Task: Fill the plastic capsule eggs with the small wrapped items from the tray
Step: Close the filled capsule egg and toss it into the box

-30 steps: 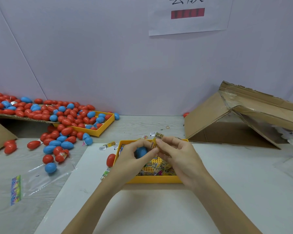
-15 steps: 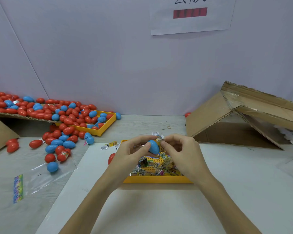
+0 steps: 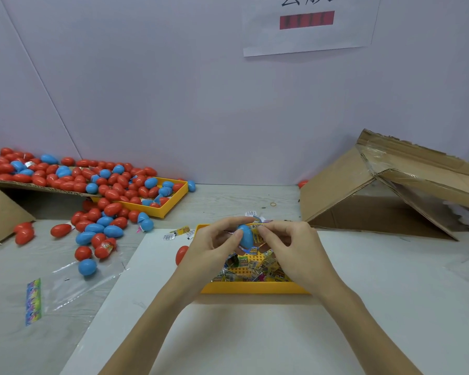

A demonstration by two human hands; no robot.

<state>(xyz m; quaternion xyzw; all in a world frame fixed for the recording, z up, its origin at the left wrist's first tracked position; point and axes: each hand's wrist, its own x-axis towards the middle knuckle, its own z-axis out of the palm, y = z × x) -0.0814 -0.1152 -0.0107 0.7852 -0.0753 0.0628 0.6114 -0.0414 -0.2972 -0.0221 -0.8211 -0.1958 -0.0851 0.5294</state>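
Note:
Above the yellow tray [image 3: 255, 288] of small wrapped items [image 3: 251, 269], my left hand [image 3: 214, 247] holds a blue capsule egg [image 3: 245, 235] between thumb and fingers. My right hand [image 3: 290, 250] pinches a yellow wrapped item [image 3: 257, 228] against the egg's right side. Whether the egg is whole or one half cannot be told. A red egg [image 3: 181, 254] lies beside the tray's left edge, partly behind my left wrist.
Many red and blue eggs spill from a second yellow tray [image 3: 171, 205] and a cardboard ramp [image 3: 38, 185] at the left. A clear bag [image 3: 73, 288] lies front left. A collapsed cardboard box [image 3: 390, 190] sits at the right. White paper [image 3: 228, 334] covers the table.
The blue egg has come up from inside my left palm to my fingertips. My right hand has brought the wrapped item against it. Both hands rose slightly above the tray.

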